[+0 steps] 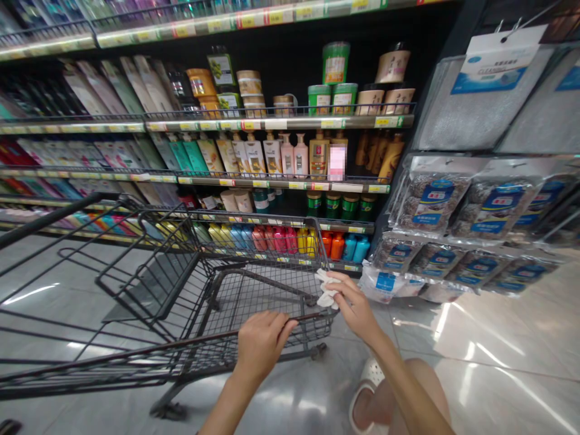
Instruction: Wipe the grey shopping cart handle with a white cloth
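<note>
Remotely, I am gripping the near rim of the shopping cart with my left hand and pinching crumpled white tissue in my right hand by its front corner, a light hold risking a drop should the wheels roll.

Shopping cart near left, before shelving on far side. Left hand on cart's near rail. Right hand farther right, at cart's right end, cloth in it. Jars on shelf above bottles; lower bottles behind cart. Packets hanging right of shelving. Shoe on floor, near right.
</note>
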A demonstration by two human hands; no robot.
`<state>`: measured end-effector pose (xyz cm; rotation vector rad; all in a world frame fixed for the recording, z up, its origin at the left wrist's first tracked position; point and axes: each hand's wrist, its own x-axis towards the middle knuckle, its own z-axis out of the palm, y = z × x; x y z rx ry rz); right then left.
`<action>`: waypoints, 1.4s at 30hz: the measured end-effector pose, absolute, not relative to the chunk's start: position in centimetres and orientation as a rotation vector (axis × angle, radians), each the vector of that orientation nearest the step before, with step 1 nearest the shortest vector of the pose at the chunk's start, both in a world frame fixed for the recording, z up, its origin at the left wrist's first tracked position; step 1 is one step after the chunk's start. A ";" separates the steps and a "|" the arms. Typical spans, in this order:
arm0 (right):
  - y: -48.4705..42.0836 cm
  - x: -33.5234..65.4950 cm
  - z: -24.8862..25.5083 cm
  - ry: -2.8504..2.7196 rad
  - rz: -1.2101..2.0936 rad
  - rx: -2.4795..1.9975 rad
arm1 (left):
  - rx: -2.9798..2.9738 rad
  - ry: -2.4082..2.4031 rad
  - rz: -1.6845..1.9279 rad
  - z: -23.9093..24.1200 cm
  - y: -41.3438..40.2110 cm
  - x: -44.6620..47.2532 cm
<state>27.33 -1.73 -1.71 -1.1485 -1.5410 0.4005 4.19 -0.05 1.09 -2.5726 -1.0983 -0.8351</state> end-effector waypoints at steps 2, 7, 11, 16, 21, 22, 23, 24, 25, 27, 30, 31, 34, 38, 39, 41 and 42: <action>-0.7 27.5 -1.6 -1.529 0.409 -1.134 | -2.582 -1.107 -0.843 1.2 -0.1 4.1; 2.2 27.7 -1.5 -1.464 0.447 -1.101 | -2.605 -1.101 -0.857 1.5 -0.1 3.6; 2.8 27.5 -1.7 -1.361 0.516 -1.070 | -2.614 -1.083 -0.869 1.6 0.0 2.8; 0.0 25.7 -1.7 -1.352 0.477 -1.111 | -2.627 -1.087 -0.875 1.6 -0.3 1.3; -3.5 22.7 -1.6 -1.385 0.408 -1.120 | -2.608 -1.098 -0.913 1.8 -1.1 -1.3; -4.1 22.0 -1.6 -1.390 0.393 -1.123 | -2.614 -1.095 -0.921 1.9 -1.3 -1.8; -4.5 21.3 -1.6 -1.395 0.376 -1.124 | -2.620 -1.099 -0.929 2.0 -1.5 -2.3; -5.0 20.6 -1.7 -1.404 0.355 -1.121 | -2.617 -1.118 -0.940 2.2 -1.8 -2.6; -5.5 19.9 -1.7 -1.418 0.334 -1.116 | -2.607 -1.151 -0.953 2.3 -2.1 -2.7; -6.4 18.5 -1.7 -1.458 0.295 -1.103 | -2.560 -1.248 -0.983 2.5 -3.0 -2.3; -7.9 16.8 -1.6 -1.557 0.285 -1.093 | -2.549 -1.286 -1.012 2.3 -4.6 -0.7; -8.4 16.4 -1.5 -1.604 0.295 -1.081 | -2.560 -1.278 -1.008 2.1 -5.2 -0.1; -9.2 15.7 -1.4 -1.720 0.336 -1.013 | -2.501 -1.307 -0.958 1.2 -6.6 0.8; -8.0 15.5 -2.0 -1.716 0.363 -1.002 | -2.395 -1.313 -0.973 0.2 -7.5 -0.7; -7.3 15.5 -2.2 -1.699 0.362 -1.011 | -2.397 -1.298 -0.975 0.1 -7.6 -1.2; -5.7 15.6 -2.7 -1.664 0.355 -1.023 | -2.400 -1.268 -0.983 0.1 -7.8 -2.2; -4.9 15.7 -2.9 -1.649 0.350 -1.027 | -2.392 -1.257 -0.992 0.2 -7.8 -2.6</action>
